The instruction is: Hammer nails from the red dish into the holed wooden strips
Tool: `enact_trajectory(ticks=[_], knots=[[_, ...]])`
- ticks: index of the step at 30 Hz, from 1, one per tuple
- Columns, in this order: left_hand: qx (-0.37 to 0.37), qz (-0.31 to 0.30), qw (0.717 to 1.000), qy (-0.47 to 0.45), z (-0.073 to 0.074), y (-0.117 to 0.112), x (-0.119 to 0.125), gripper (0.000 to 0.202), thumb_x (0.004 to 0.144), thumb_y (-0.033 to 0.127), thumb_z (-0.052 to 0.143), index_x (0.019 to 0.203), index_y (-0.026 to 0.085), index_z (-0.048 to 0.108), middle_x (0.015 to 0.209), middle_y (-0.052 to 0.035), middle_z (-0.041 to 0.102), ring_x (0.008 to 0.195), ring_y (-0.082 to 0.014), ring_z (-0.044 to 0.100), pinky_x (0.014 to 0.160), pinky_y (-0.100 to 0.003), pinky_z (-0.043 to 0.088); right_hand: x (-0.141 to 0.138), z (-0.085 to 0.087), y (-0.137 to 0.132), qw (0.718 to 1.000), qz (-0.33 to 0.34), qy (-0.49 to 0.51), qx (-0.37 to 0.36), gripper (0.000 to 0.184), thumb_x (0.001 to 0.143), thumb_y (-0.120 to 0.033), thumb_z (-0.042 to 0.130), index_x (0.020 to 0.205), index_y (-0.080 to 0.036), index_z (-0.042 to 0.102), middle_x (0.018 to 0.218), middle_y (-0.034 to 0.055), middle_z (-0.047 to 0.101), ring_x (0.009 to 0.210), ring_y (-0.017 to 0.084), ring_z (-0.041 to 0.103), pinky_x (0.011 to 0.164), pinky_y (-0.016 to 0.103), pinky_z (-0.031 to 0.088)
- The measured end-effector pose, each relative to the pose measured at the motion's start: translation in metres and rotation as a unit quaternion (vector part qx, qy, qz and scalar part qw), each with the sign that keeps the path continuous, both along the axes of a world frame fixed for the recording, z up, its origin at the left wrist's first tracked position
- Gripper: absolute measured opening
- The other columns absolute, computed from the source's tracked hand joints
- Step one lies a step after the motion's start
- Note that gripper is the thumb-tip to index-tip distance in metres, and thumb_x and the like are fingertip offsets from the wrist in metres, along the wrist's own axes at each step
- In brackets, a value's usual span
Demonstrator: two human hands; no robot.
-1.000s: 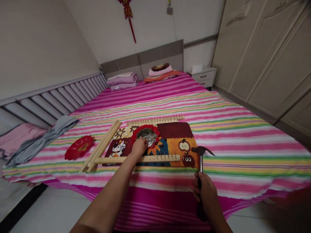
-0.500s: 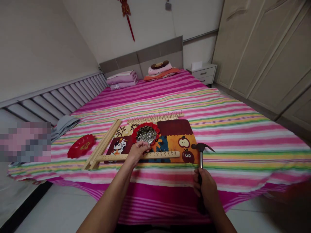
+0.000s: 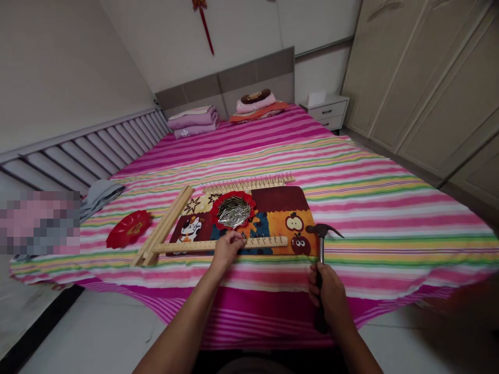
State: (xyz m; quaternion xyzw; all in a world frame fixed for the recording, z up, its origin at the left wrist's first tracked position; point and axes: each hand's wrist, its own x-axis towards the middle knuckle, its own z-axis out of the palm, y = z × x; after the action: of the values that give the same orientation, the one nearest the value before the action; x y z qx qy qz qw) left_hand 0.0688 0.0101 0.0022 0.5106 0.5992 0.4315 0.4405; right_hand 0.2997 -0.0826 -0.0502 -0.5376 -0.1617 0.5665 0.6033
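My left hand is closed in a pinch over a wooden strip, its fingertips on what looks like a nail at the end of a row of upright nails. Left of the hand, the strip shows small holes without nails. Just behind it stands a red scalloped bowl heaped with loose nails. In my right hand is a claw hammer, gripped by its black handle with the head up, beside the patterned mat under the strip and bowl.
Plain wooden strips lie at the left, one end of the nailed strip against them. Farther left is another red dish. Behind the mat lies a strip full of nails. Everything rests on a striped bedcover; folded bedding sits farther back.
My left hand has moved slightly right along the strip, from the bowl's front edge to the nail row. The hammer stays in my right hand, nearly still. The view has tilted down a little.
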Motion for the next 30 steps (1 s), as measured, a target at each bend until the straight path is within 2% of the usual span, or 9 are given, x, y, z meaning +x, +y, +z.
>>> enact_trajectory(ticks=[6,16,23,26,30], knots=[[0.01,-0.003,0.999,0.051,-0.002,-0.001,0.0,0.02,0.054,0.034,0.069,0.058,0.017,0.06,0.054,0.0044,0.059,0.053,-0.0089,0.051,0.053,-0.02,0.038,-0.001,0.001,0.001,1.0,-0.004,0.002,0.0,0.035,0.07,-0.054,0.061,0.075,-0.022,0.049,0.052,-0.0088,0.043,0.034,0.006,0.032,0.025,0.016,0.024],[0.018,-0.004,0.995,0.102,-0.006,-0.004,-0.001,0.011,0.059,0.028,0.064,0.059,0.018,0.06,0.054,0.005,0.058,0.054,-0.0092,0.051,0.054,-0.019,0.039,-0.001,0.002,0.0,1.0,-0.001,-0.001,-0.001,0.031,0.073,-0.051,0.059,0.075,-0.022,0.049,0.052,-0.0087,0.044,0.035,0.006,0.031,0.025,0.016,0.024],[0.082,0.012,0.982,0.169,-0.015,-0.008,-0.001,0.003,0.065,0.02,0.063,0.063,0.018,0.064,0.066,0.0016,0.061,0.061,-0.0104,0.054,0.062,-0.021,0.042,-0.003,0.001,0.0,1.0,-0.004,-0.02,-0.001,0.033,0.074,-0.053,0.059,0.075,-0.022,0.049,0.053,-0.0087,0.043,0.034,0.006,0.031,0.025,0.016,0.024],[0.095,0.008,0.98,0.176,-0.018,-0.009,-0.001,0.005,0.066,0.019,0.063,0.062,0.018,0.063,0.068,0.0006,0.06,0.062,-0.0108,0.054,0.062,-0.022,0.042,-0.013,0.01,-0.009,0.999,0.006,-0.033,0.005,0.031,0.076,-0.052,0.058,0.072,-0.022,0.048,0.053,-0.0083,0.043,0.034,0.007,0.031,0.025,0.017,0.024],[0.101,-0.001,0.978,0.18,-0.019,-0.009,-0.002,0.006,0.068,0.018,0.062,0.062,0.018,0.062,0.069,0.0004,0.059,0.065,-0.0116,0.054,0.065,-0.022,0.042,-0.036,0.035,-0.022,0.995,0.071,-0.051,0.04,0.03,0.078,-0.053,0.055,0.071,-0.024,0.05,0.052,-0.0071,0.043,0.035,0.008,0.032,0.028,0.02,0.024]])
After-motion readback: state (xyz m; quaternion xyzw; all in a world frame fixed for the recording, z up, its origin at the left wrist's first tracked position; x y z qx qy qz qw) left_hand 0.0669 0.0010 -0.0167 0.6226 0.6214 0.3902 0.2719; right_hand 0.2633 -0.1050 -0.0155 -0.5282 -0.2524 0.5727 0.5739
